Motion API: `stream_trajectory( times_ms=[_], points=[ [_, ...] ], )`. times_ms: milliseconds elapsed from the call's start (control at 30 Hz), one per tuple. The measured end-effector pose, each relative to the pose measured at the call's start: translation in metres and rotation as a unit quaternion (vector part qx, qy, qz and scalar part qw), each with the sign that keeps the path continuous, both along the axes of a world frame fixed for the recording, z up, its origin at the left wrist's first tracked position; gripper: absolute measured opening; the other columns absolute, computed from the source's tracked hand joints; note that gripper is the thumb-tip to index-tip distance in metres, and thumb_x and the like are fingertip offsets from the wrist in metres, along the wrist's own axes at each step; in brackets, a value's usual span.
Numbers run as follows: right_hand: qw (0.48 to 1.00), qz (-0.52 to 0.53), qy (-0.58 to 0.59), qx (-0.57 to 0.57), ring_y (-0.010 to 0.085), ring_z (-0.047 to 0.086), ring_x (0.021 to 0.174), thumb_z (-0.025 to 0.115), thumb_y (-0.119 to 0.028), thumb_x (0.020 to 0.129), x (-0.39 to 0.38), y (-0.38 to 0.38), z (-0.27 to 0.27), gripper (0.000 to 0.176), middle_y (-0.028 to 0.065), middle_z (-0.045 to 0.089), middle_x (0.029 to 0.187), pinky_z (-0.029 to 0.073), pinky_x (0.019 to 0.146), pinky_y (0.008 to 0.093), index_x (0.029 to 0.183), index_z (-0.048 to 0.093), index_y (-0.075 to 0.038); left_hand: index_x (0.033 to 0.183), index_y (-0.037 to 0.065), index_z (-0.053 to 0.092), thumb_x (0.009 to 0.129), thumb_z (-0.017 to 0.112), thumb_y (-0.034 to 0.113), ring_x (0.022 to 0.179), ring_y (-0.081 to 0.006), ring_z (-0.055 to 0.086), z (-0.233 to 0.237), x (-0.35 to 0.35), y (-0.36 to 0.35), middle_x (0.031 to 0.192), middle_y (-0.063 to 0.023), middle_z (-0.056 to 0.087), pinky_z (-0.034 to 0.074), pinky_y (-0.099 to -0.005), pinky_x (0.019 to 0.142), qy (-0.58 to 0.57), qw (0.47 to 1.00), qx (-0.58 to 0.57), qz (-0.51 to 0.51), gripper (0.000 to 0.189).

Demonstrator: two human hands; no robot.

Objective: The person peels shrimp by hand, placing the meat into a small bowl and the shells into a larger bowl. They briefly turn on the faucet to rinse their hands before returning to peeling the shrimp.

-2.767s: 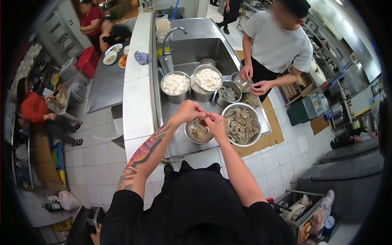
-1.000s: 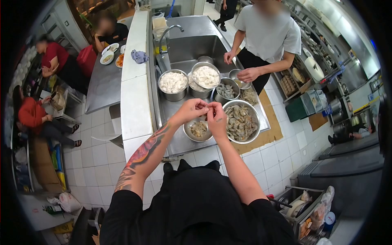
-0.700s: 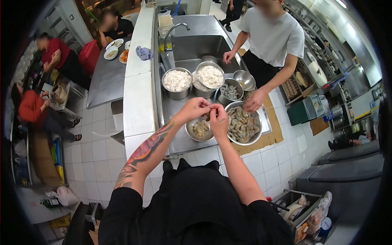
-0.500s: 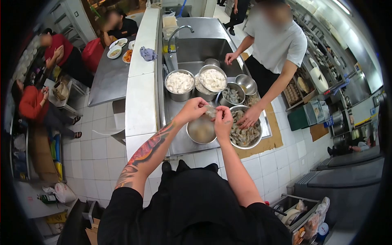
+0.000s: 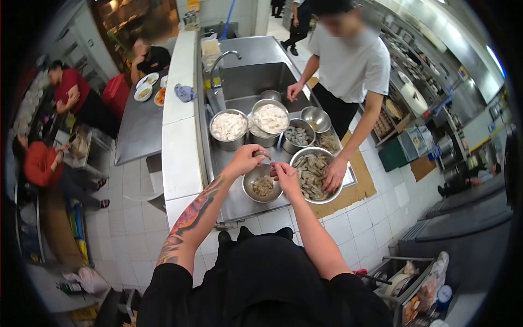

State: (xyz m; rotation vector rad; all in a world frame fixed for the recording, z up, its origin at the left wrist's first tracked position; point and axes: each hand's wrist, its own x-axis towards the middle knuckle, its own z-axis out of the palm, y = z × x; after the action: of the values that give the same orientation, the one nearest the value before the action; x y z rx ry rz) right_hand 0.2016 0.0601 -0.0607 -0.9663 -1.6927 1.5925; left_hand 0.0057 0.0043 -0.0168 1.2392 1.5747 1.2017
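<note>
Pinching what looks like a small grey shrimp (image 5: 264,155), the person's bare left hand (image 5: 245,161) is in the middle of the frame. The bare right hand (image 5: 286,176) is just beside it with its fingertips close together; whether it holds anything, one cannot tell. Below them is a round, shiny metal bowl (image 5: 248,189) with wet grey-brown bits (image 5: 262,186) in it. Just right of it, a wider round silver metal bowl (image 5: 321,201) is full of grey shrimp (image 5: 308,170), and a co-worker's hand (image 5: 334,174) is in there too. Higher up, a round silver metal pot (image 5: 229,146) holds lumpy white food (image 5: 228,125). Any writing on the yellow packet (image 5: 84,313) at the lower left is too small to read.
</note>
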Motion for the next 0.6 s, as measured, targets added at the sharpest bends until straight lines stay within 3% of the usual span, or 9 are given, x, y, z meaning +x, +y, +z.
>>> stream_trajectory(
  times_ms=[33,100,167,200,233,300,400,533,600],
  points=[
    [0.996,-0.009,0.051,-0.071,0.0123,0.066,0.078,0.059,-0.018,0.099,0.001,0.001,0.005,0.023,0.0073,0.071,0.088,0.053,0.072,0.0283,0.105,0.072,-0.001,0.109,0.002,0.072,0.090,0.066,0.007,0.064,-0.0090,0.060,0.005,0.003,-0.001,0.073,-0.0034,0.065,0.051,-0.0274,0.062,0.004,1.000,0.000,-0.011,0.020],
    [0.995,-0.019,0.086,-0.055,0.0127,0.067,0.076,0.057,-0.015,0.098,0.003,0.003,-0.002,0.023,0.0064,0.072,0.086,0.053,0.071,0.0279,0.106,0.073,0.000,0.112,0.000,0.071,0.091,0.067,0.006,0.065,-0.0079,0.061,0.013,0.006,-0.005,0.075,-0.0017,0.067,0.052,-0.0250,0.063,-0.049,0.998,-0.015,-0.029,0.022],
    [0.978,0.110,-0.127,0.127,0.0122,0.068,0.080,0.056,-0.013,0.098,0.006,0.009,-0.013,0.023,0.0060,0.074,0.088,0.052,0.071,0.0265,0.105,0.073,0.000,0.117,-0.001,0.070,0.093,0.066,0.007,0.068,-0.0074,0.061,0.017,0.007,-0.006,0.079,-0.0014,0.067,0.054,-0.0245,0.065,-0.043,0.998,-0.014,-0.047,0.025],
    [0.970,0.105,-0.173,0.137,0.0123,0.069,0.084,0.055,-0.011,0.098,0.008,0.005,-0.006,0.023,0.0058,0.075,0.093,0.053,0.072,0.0263,0.104,0.074,0.000,0.121,-0.002,0.067,0.095,0.065,0.009,0.072,-0.0076,0.061,0.019,0.008,-0.007,0.084,-0.0019,0.067,0.054,-0.0253,0.068,-0.060,0.996,-0.034,-0.056,0.028],
    [0.971,0.100,-0.170,0.138,0.0123,0.069,0.084,0.055,-0.011,0.098,0.007,0.005,-0.011,0.023,0.0058,0.075,0.093,0.053,0.072,0.0263,0.104,0.074,0.000,0.124,-0.003,0.065,0.097,0.064,0.011,0.076,-0.0078,0.061,0.022,0.008,-0.007,0.090,-0.0025,0.066,0.055,-0.0261,0.071,-0.077,0.993,-0.055,-0.064,0.030],
    [0.998,0.033,-0.004,-0.051,0.0127,0.070,0.088,0.054,-0.011,0.098,0.005,0.007,-0.015,0.024,0.0078,0.075,0.096,0.053,0.075,0.0265,0.107,0.073,0.001,0.126,-0.003,0.063,0.098,0.063,0.012,0.078,-0.0086,0.061,0.020,0.006,-0.006,0.092,-0.0028,0.066,0.055,-0.0262,0.072,-0.097,0.990,-0.068,-0.074,0.031],
    [0.983,-0.011,0.094,-0.158,0.0126,0.069,0.087,0.053,-0.010,0.099,0.007,0.002,-0.003,0.023,0.0092,0.074,0.098,0.054,0.076,0.0267,0.105,0.070,0.003,0.125,-0.003,0.063,0.100,0.060,0.013,0.081,-0.0099,0.062,0.017,0.007,-0.005,0.095,-0.0039,0.066,0.056,-0.0265,0.073,-0.119,0.986,-0.081,-0.080,0.030],
    [0.981,0.012,0.118,-0.152,0.0144,0.069,0.087,0.051,-0.011,0.100,-0.003,0.005,-0.026,0.023,0.0110,0.074,0.098,0.054,0.077,0.0279,0.103,0.068,0.005,0.117,-0.003,0.064,0.100,0.058,0.012,0.081,-0.0108,0.063,0.014,0.007,-0.004,0.094,-0.0063,0.067,0.057,-0.0271,0.073,-0.097,0.992,-0.075,-0.042,0.023],
    [0.998,0.062,0.002,-0.025,0.0172,0.069,0.087,0.052,-0.011,0.101,-0.010,0.008,-0.039,0.022,0.0117,0.073,0.097,0.054,0.079,0.0301,0.098,0.067,0.003,0.114,-0.003,0.064,0.100,0.059,0.011,0.079,-0.0108,0.064,0.008,0.003,-0.003,0.092,-0.0066,0.068,0.057,-0.0272,0.072,-0.064,0.995,-0.062,-0.036,0.021]
  ],
)
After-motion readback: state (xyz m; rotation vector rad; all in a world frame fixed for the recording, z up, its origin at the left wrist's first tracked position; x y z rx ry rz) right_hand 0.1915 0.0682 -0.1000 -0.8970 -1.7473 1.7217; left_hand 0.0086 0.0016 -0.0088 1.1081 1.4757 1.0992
